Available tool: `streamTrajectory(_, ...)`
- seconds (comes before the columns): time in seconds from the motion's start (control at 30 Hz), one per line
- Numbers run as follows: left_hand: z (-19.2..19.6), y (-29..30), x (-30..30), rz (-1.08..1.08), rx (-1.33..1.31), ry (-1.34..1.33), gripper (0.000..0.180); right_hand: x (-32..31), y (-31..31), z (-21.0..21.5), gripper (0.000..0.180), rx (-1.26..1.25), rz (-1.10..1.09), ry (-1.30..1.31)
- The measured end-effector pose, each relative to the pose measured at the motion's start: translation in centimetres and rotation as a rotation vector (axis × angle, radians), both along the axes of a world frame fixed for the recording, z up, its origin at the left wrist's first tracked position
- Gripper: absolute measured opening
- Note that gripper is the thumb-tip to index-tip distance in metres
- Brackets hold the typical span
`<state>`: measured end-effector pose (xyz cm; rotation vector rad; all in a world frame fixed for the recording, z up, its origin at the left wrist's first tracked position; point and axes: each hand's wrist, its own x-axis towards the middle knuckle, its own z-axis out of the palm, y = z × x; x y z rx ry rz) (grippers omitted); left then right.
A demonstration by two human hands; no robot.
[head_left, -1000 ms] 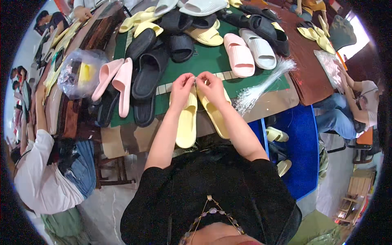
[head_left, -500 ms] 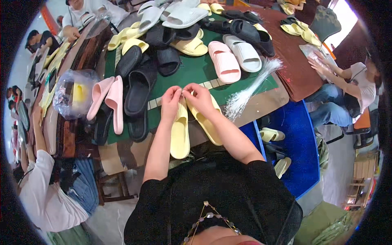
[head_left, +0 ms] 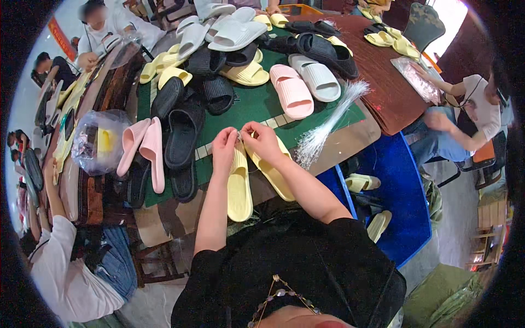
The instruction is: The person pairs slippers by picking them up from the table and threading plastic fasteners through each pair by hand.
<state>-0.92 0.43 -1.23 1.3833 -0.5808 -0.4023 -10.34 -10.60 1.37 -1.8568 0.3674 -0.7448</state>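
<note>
A pair of yellow slippers stands at the near edge of the table, the left slipper (head_left: 239, 194) and the right slipper (head_left: 278, 177) side by side, toes pointing away from me. Over their toe ends, my left hand (head_left: 223, 146) and my right hand (head_left: 262, 145) meet, each pinched closed at the fingertips. Something small and thin shows between them, too small to make out. My wrists cover part of both slippers. Right of my hands lies a bundle of thin white plastic strands (head_left: 331, 126).
Pink slippers (head_left: 152, 156), black slippers (head_left: 183, 136) and a clear plastic bag (head_left: 98, 142) lie on the left. White, black, yellow and pink slippers crowd the far side of the green mat (head_left: 246, 109). A blue bin (head_left: 407, 202) holding slippers stands at right. People sit on both sides.
The view has tilted up slightly, so the table sits lower. My fingertips stay pinched together over the yellow slippers. At right, a co-worker's one hand has come away from a clear bag.
</note>
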Motion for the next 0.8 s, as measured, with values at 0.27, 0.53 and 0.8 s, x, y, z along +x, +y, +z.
streamTrajectory(0.27,0.2,-0.3,-0.2,-0.06,-0.038,0.027,0.014,0.2,-0.2,-0.5,0.015,-0.012,0.019,-0.014)
streamTrajectory(0.53,-0.1,-0.1,0.1,-0.037,-0.053,0.029,0.018,0.4,0.1,-0.7,0.013,0.05,0.03,-0.036)
streamTrajectory(0.8,-0.5,-0.1,0.2,-0.038,-0.085,0.039,0.02,0.5,0.2,-1.0,0.018,0.028,0.026,-0.046)
